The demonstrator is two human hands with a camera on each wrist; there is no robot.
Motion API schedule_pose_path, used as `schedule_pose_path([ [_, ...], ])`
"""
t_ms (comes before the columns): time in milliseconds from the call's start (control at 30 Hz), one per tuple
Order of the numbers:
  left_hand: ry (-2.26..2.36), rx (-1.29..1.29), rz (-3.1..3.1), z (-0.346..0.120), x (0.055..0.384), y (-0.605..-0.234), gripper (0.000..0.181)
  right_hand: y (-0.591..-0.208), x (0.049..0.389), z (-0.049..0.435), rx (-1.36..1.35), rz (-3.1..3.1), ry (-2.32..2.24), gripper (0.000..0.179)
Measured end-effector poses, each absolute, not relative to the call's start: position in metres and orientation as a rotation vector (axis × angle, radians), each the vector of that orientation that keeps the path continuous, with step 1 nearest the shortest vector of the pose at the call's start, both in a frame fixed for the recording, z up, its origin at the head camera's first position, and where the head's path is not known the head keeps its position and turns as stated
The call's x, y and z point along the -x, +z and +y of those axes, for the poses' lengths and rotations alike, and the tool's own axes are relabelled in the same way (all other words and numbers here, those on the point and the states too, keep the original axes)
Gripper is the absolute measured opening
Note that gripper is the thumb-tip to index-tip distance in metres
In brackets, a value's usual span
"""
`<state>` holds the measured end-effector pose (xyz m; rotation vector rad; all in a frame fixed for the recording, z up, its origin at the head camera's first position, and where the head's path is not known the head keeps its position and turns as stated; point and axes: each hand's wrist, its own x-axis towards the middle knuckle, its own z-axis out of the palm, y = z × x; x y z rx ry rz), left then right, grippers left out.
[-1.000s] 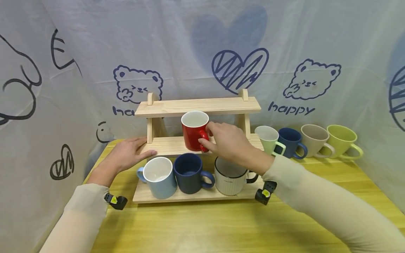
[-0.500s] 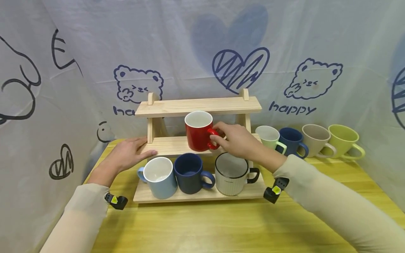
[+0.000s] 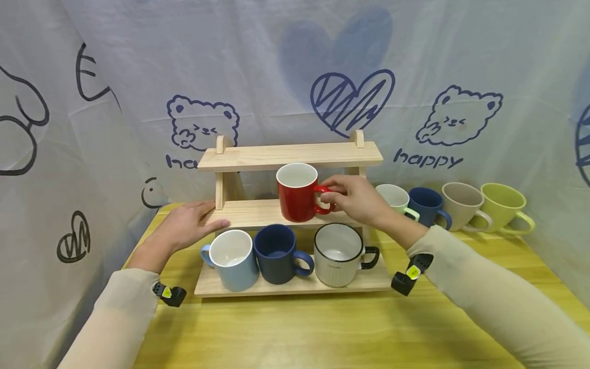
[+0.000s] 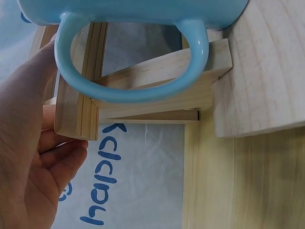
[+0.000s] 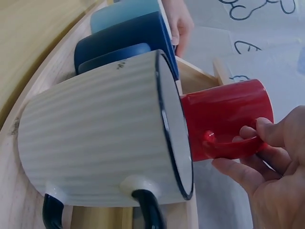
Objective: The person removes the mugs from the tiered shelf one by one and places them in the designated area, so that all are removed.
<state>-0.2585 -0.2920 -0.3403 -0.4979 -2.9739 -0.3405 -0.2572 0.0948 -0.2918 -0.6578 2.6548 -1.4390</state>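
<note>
Head view shows a glossy red mug [image 3: 296,201], white inside.

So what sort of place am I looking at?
Probably a staged tabletop booth: printed cloth hangs behind and beside a wooden table bearing a tiered rack of mugs, and a small black device sits on each wrist.

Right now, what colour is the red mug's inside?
The mug's inside is white, clearest in the head view.
</note>
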Motion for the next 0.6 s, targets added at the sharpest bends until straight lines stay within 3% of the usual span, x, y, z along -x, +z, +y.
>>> schedule_pose_path([
  [600,-0.357,0.508,-2.975,-0.291,0.259,-0.338,0.081,-0.278,0.247,0.130,0.476,2.596,-1.614,0.035],
])
